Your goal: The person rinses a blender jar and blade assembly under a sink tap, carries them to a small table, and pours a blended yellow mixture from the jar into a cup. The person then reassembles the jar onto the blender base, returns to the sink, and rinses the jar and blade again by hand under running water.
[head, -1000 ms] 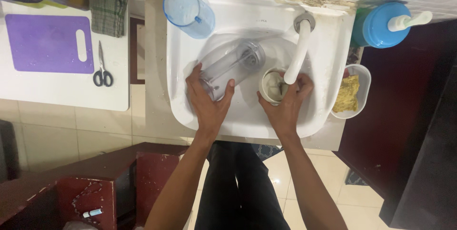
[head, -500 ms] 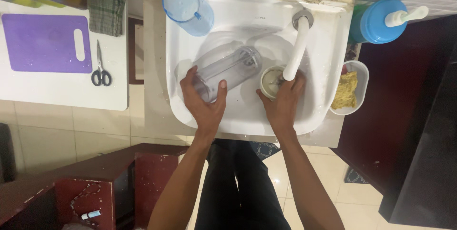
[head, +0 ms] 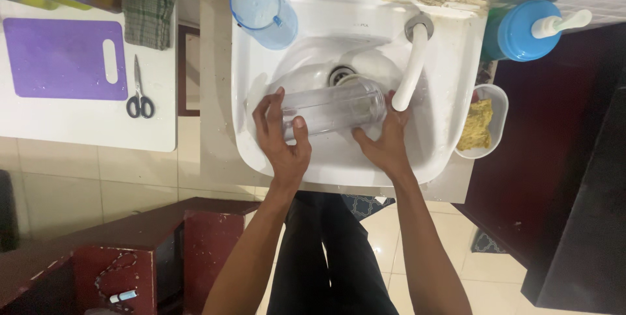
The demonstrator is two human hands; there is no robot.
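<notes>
Lying sideways across the basin, the clear cylindrical plastic blender jar [head: 332,109] sits between both hands, its open mouth just beside the right fingertips and its closed end inside the left grip. Left hand [head: 282,137]: fingers curled over the top of the jar, thumb pressed on the near wall, so it's clamped on the jar. Right hand [head: 385,140]: fingers spread and loose, tips touching the jar's rim, not closed around anything. White curved tap spout [head: 412,67] ends right above the right fingertips; round metal drain [head: 340,74] lies just beyond the jar, on the far side from both thumbs. White ceramic sink [head: 339,166] wraps it all.

To do this well, my read: keep the left grip firm since wet plastic slips, steady the rim with the right, keep the mouth close under the spout.

Past the left fingers: blue translucent plastic jug [head: 262,3] on the sink corner. Past the right hand: white tub holding a yellow sponge [head: 477,126], blue pump bottle [head: 521,29].
</notes>
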